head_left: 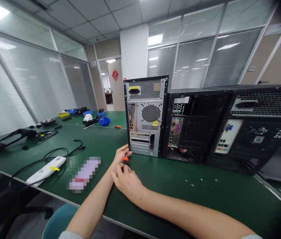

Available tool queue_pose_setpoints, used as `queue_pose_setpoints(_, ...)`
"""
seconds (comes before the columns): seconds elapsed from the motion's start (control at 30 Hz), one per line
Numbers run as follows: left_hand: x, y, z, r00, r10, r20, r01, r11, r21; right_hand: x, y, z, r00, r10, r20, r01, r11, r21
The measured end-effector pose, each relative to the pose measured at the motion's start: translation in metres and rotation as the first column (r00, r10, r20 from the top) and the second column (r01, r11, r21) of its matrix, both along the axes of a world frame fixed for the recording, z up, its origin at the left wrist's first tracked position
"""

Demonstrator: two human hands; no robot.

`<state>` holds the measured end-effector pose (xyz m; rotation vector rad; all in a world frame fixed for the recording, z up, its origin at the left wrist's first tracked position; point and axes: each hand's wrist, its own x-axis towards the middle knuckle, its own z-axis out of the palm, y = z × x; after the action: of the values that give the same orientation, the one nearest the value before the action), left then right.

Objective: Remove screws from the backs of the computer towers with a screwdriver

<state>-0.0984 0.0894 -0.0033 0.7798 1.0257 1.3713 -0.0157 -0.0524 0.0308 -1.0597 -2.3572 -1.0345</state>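
My right hand (129, 181) is closed around the handle of a screwdriver (125, 160) with an orange and black grip. The shaft points away from me, at the lower left corner of a computer case (145, 114), which stands upright with its rear panel facing me. At that corner, my left hand (121, 154) has its fingers pinched around the screwdriver's shaft, close to the case edge. The tip and any screw under it are hidden by the fingers. The case's rear shows a power socket, a fan grille, ports and slot covers.
Two more black computer cases (192, 126) stand to the right. Several small screws (201, 179) lie on the green table (170, 189). To the left are a white power strip (47, 171), black cables, a blurred-out purple item (84, 174), blue trays (104, 121) and an orange-handled tool (117, 126).
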Motion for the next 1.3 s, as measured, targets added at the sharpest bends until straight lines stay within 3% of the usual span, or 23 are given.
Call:
queue_pose_setpoints(0.2, 0.001, 0.002, -0.006, 1.0, 0.014, -0.016, -0.014, 1.0, 0.018, -0.007, -0.006, 0.005, 0.972, -0.231, -0.052, 0.215, 0.953, -0.213)
queue_pose_setpoints(0.47, 0.005, -0.004, 0.003, 0.999, 0.036, -0.019, -0.036, 0.999, -0.019, -0.016, -0.002, 0.014, 0.924, -0.368, -0.104, 0.305, 0.873, -0.379)
queue_pose_setpoints(0.9, -0.006, 0.0, -0.003, 0.991, -0.11, 0.075, 0.111, 0.994, -0.005, -0.02, -0.002, 0.019, 0.853, -0.474, -0.22, 0.282, 0.772, -0.57)
queue_pose_setpoints(1.1, -0.004, -0.005, 0.0, 0.992, -0.1, 0.072, 0.101, 0.995, 0.001, -0.023, 0.001, 0.018, 0.813, -0.51, -0.282, 0.239, 0.733, -0.636)
queue_pose_setpoints(1.3, -0.004, -0.004, -0.002, 0.993, -0.091, 0.073, 0.091, 0.996, 0.01, -0.026, 0.0, 0.01, 0.76, -0.529, -0.378, 0.186, 0.734, -0.654)
